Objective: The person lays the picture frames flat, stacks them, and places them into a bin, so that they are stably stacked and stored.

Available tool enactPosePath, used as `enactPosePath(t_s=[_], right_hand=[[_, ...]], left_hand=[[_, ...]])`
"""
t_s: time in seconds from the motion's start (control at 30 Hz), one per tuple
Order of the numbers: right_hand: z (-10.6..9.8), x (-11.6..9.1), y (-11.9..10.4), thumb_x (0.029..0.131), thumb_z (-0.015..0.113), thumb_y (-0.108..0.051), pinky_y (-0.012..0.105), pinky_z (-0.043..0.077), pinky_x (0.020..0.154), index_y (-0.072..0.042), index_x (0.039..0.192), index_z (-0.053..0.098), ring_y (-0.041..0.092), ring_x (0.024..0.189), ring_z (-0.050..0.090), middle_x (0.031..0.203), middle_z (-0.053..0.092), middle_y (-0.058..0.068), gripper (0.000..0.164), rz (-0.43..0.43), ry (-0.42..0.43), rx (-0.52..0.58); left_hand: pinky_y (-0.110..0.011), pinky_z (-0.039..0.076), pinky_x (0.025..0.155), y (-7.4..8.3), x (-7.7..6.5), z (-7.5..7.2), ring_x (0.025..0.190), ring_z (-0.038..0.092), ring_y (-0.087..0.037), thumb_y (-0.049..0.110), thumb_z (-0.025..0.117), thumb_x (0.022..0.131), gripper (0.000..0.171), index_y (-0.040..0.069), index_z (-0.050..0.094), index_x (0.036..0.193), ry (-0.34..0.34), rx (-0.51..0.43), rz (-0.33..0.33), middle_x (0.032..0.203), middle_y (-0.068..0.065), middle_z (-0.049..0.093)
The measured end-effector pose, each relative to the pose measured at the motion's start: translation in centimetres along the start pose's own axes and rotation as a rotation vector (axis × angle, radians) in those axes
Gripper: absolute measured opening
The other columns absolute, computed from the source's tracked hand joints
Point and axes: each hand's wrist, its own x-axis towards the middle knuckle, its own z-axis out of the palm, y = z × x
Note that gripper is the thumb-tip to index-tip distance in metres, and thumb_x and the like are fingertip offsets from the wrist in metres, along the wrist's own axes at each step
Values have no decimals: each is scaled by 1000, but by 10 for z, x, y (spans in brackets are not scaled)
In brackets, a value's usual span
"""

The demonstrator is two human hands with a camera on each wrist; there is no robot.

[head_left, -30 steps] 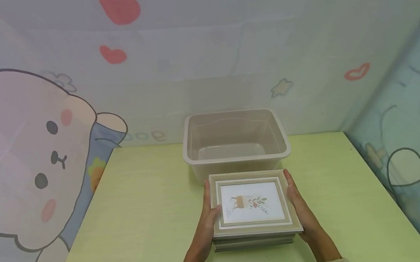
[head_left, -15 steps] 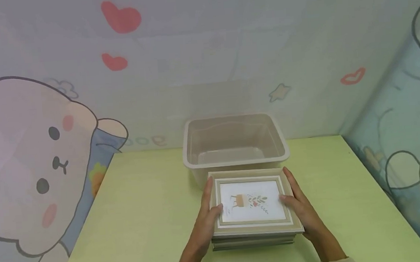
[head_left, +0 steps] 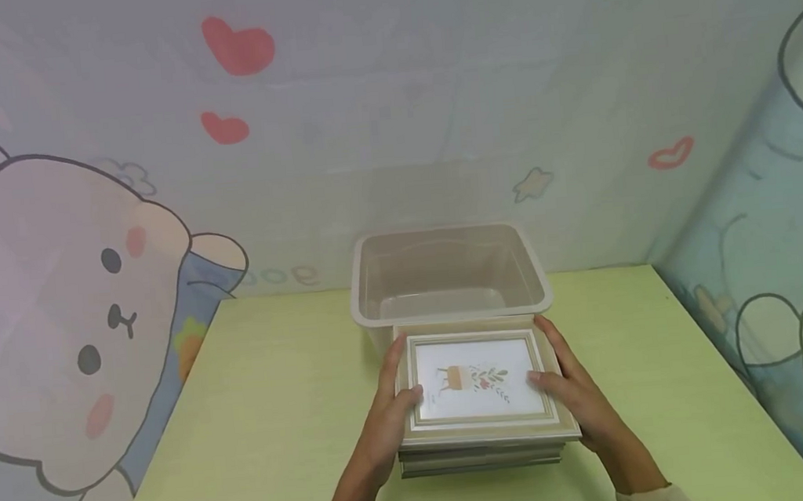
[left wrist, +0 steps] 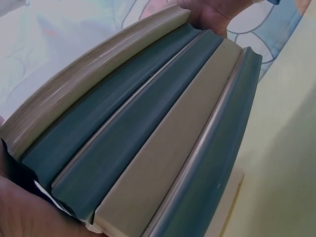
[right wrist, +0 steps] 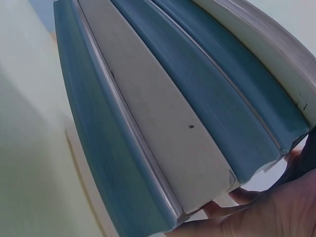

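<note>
A stack of picture frames (head_left: 485, 458) is between my two hands in the head view. Its top frame (head_left: 486, 426) is cream with a white mat and a small plant print (head_left: 478, 376). My left hand (head_left: 384, 425) grips the left side, thumb on the top frame's border. On the opposite side, my right hand (head_left: 587, 405) holds the stack with its thumb over the picture's edge. Both wrist views show the stacked edges close up, blue-green frames (left wrist: 148, 123) alternating with a beige one (right wrist: 158, 103). The fingertips beneath the stack are partly hidden.
Directly behind the stack stands a beige plastic bin (head_left: 452, 313), its front wall partly covered by the frames. Everything rests on a pale green table (head_left: 280, 417). A printed cloth (head_left: 378, 126) hangs at the back and sides.
My right thumb has come over onto the top frame, where it was out of sight before. The stack has shifted slightly up and left in view, while the head view has tilted a little.
</note>
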Motion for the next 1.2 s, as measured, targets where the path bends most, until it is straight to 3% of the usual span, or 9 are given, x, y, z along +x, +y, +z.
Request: enactPosePath(t_s=[0.2, 0.43, 0.77, 0.97, 1.2], right_hand=[[1, 5, -13, 95, 47, -13, 49, 49, 88, -36, 160, 6, 48, 129, 23, 160, 3, 23, 80, -4, 12, -35], [1, 14, -33, 95, 47, -13, 49, 46, 91, -41, 159, 5, 49, 132, 21, 163, -4, 20, 82, -31, -19, -62], [1, 32, -66, 95, 45, -13, 38, 57, 80, -42, 159, 0, 48, 122, 38, 163, -1, 20, 84, -40, -68, -46], [0, 49, -81, 95, 46, -14, 37, 58, 79, -45, 158, -1, 47, 121, 40, 163, 0, 19, 84, -27, -84, -61], [-3, 69, -93, 96, 44, -14, 37, 47, 90, -45, 158, -1, 44, 134, 22, 163, 0, 15, 83, -40, -113, -52]], left_hand=[[-74, 2, 116, 11, 5, -2, 155, -3, -34, 9, 42, 98, 70, 34, 17, 160, 15, 15, 5, 169, -2, 5], [-75, 5, 116, 30, 11, -8, 155, -2, -33, 13, 46, 96, 73, 37, 18, 159, 18, 25, 1, 169, 0, 5], [-73, 5, 116, 53, 23, -17, 155, -6, -34, 11, 45, 95, 76, 34, 14, 160, 35, 37, 16, 169, -2, 0], [-70, 5, 118, 64, 35, -22, 155, -6, -31, 11, 45, 94, 77, 36, 14, 160, 57, 32, 14, 169, 1, 0], [-68, 4, 118, 76, 52, -28, 155, -8, -28, 12, 44, 93, 78, 38, 12, 160, 53, 28, 25, 169, 3, -3]])
